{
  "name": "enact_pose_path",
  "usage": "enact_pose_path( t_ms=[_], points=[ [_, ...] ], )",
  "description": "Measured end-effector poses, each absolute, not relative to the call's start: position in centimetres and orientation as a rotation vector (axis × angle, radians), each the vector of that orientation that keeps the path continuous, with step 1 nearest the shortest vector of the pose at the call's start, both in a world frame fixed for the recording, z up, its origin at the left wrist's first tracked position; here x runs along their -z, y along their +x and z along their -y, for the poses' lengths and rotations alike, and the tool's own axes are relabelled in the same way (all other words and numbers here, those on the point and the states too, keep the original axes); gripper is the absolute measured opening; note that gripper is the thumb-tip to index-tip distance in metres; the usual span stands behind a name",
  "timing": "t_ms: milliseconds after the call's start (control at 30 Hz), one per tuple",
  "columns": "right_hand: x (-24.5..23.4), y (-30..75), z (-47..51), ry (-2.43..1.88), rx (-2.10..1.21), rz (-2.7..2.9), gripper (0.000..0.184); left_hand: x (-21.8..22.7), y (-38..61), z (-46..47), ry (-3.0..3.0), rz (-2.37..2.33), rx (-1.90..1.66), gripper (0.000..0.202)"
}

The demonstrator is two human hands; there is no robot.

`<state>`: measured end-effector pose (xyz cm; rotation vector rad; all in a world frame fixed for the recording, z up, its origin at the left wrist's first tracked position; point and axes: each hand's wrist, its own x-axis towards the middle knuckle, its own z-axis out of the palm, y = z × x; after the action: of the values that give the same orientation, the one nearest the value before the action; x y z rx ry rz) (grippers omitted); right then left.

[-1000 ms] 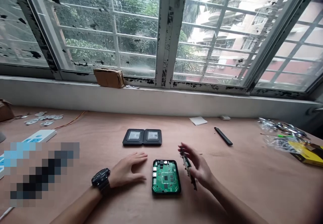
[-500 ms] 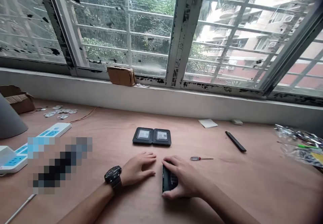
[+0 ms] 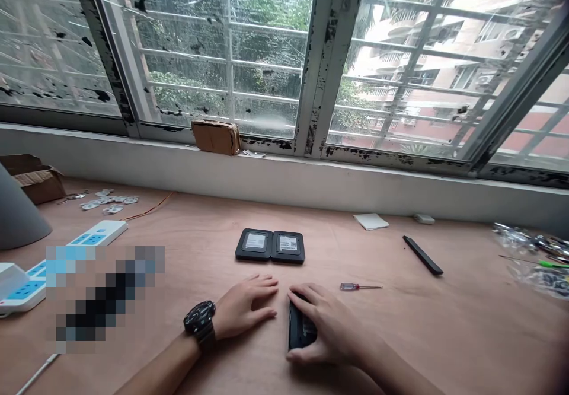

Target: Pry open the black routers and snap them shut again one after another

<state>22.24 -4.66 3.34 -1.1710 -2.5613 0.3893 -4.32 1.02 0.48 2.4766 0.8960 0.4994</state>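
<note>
My right hand [image 3: 326, 327] spans a flat black rectangular case [image 3: 297, 327] on the table, thumb at its near end and fingers at its far end. The palm hides much of that case, and I cannot make out its exact kind. Resting flat on the wood, my left hand [image 3: 249, 306] has its fingers stretched out and holds nothing; a black watch [image 3: 200, 318] is on that wrist. Beyond both hands lie two square black cases with pale labels, a left one [image 3: 254, 244] and a right one [image 3: 288, 247], side by side. A small screwdriver [image 3: 360, 287] lies right of my right hand.
A black bar [image 3: 422, 255] and white paper [image 3: 371, 222] lie farther right. Clear plastic bags [image 3: 540, 276] with small parts sit at the right edge. A white power strip [image 3: 100, 233], grey cone-shaped object [image 3: 20, 214] and open cardboard box [image 3: 38, 181] stand left. A window wall bounds the back.
The black case under my right hand has tipped flatter; the greenish strip along its left side no longer shows. The view has shifted slightly. My left hand stays flat on the table.
</note>
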Motion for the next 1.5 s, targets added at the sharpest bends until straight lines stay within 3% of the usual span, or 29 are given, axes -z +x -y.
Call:
enact_pose_path(
  t_ms=[467, 667, 833, 967, 1200, 1500],
  points=[
    [-4.0, 21.9, 5.1, -1.256, -0.523, 2.533, 0.097, -0.4, -4.5, -1.0, 2.435, -0.913, -0.506, 0.052],
    [-3.8, 24.7, 4.8, -1.206, -0.591, 2.606, 0.112, -0.4, -4.7, -1.0, 2.491, -0.895, -0.522, 0.053],
    [-1.7, 28.8, 5.5, -1.214, -0.455, 2.632, 0.124, -1.5, -4.0, 0.4, 2.742, -0.874, -0.644, 0.036],
    [-0.5, 30.3, 6.2, -1.247, -0.445, 2.640, 0.129, -1.7, -2.4, 2.5, 3.040, -0.570, -0.756, 0.048],
    [-1.0, 29.7, 6.3, -1.187, -0.530, 2.663, 0.118, -1.1, -0.3, 5.1, 3.231, -0.265, -0.798, 0.030],
    [-0.9, 29.4, 6.3, -1.090, -0.442, 2.688, 0.103, 0.0, -0.3, 5.6, 3.117, -0.356, -0.755, 0.038]
  ],
)
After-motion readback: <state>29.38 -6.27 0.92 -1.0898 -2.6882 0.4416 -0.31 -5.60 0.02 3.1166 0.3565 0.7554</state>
